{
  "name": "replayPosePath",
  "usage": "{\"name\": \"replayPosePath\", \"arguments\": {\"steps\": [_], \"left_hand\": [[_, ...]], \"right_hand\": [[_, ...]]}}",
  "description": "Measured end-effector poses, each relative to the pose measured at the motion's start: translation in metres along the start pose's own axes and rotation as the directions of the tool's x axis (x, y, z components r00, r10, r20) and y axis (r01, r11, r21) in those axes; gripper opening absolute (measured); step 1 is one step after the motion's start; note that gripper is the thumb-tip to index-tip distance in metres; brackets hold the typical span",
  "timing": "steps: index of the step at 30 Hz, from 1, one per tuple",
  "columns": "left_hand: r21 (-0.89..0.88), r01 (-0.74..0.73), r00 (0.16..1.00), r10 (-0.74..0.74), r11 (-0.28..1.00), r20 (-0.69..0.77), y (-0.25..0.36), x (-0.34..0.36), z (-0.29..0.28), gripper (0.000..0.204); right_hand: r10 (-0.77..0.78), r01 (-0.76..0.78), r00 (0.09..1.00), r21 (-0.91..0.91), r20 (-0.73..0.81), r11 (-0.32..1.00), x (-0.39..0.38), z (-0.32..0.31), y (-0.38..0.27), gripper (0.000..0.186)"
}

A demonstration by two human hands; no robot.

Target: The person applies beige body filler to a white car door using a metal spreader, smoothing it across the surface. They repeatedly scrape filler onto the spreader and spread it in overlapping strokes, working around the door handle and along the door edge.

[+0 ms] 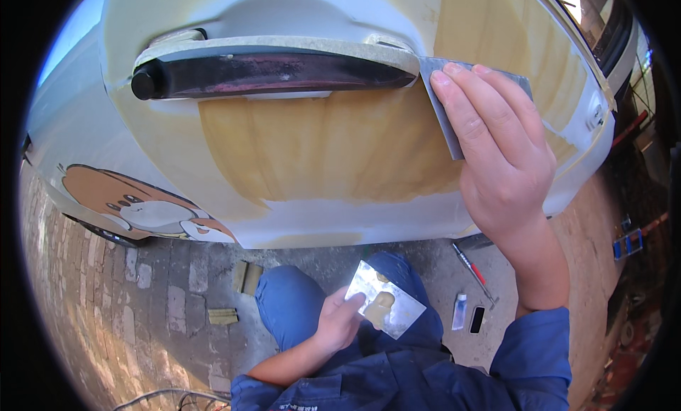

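Note:
My right hand (507, 162) is closed on a grey flat putty spreader (445, 120). Fingers lie along its face, and it sits against the car door panel (333, 141), just right of the dark door handle (277, 76). The hand covers part of the spreader. Yellowish-tan filler is smeared in broad streaks below and to the right of the handle. Lower down, over my lap, my left hand (336, 321) grips a shiny square metal plate (406, 314) by its left corner. A lump of tan putty (380, 306) rests on that plate.
A cartoon animal decal (149, 205) marks the lower left bodywork. On the ground to the right lie a red-handled tool (475, 272), a small clear bottle (460, 311) and a black phone (477, 319). Two olive-tan blocks (247, 277) lie left of my knees on the paving.

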State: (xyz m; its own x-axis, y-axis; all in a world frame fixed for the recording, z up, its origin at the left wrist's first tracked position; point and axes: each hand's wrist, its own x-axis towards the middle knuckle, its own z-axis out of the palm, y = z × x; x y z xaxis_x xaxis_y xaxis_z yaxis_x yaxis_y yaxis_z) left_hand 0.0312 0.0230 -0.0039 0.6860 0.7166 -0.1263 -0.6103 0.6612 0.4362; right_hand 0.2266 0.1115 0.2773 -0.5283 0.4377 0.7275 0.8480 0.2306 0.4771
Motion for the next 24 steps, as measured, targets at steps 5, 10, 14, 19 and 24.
{"name": "replayPosePath", "arguments": {"steps": [5, 10, 14, 19, 24], "left_hand": [[0.025, -0.019, 1.000, 0.018, 1.000, 0.022, 0.001, 0.002, -0.004, 0.035], [-0.012, -0.027, 0.998, 0.027, 1.000, 0.049, 0.000, 0.002, -0.006, 0.035], [0.003, -0.022, 1.000, 0.022, 1.000, 0.014, -0.002, 0.000, -0.005, 0.034], [-0.016, -0.031, 0.998, 0.032, 0.999, 0.050, -0.004, -0.004, -0.003, 0.032], [0.027, -0.026, 0.999, 0.025, 0.999, 0.035, -0.006, -0.010, 0.003, 0.031]], "right_hand": [[-0.029, 0.029, 0.999, -0.024, 0.014, 0.999, -0.001, -0.002, 0.001, 0.040], [-0.010, 0.010, 1.000, -0.030, -0.005, 1.000, -0.007, 0.003, -0.003, 0.039], [0.004, -0.006, 1.000, -0.050, -0.024, 0.999, -0.015, 0.007, -0.009, 0.040], [0.019, -0.022, 0.999, -0.088, -0.032, 0.996, -0.028, 0.014, -0.020, 0.040], [0.027, -0.027, 0.999, -0.004, 0.018, 1.000, -0.039, 0.011, -0.030, 0.039]]}}
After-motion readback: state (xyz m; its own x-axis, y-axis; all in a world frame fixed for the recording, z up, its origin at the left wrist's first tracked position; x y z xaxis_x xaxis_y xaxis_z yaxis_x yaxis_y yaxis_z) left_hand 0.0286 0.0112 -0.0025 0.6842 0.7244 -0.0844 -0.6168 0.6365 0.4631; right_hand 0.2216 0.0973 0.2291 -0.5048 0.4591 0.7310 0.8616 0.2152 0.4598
